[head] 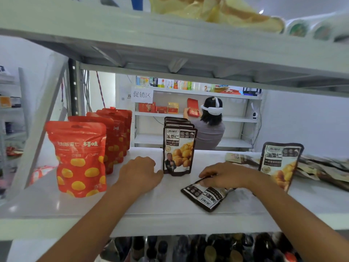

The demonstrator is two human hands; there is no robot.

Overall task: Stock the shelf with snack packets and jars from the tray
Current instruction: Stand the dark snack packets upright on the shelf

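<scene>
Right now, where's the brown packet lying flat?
Head view: the flat brown packet lies on the white shelf, right of centre near the front edge, its far end held by the right hand, beside the upright brown row.

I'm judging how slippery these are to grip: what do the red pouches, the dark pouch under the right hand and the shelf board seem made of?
The red pouches: glossy plastic film, going by the sheen and soft creases. The dark pouch under the right hand: similar film, seemingly duller, wrinkled. The shelf board: smooth, white, faintly reflective; painted metal or laminate, cannot tell which.
</scene>
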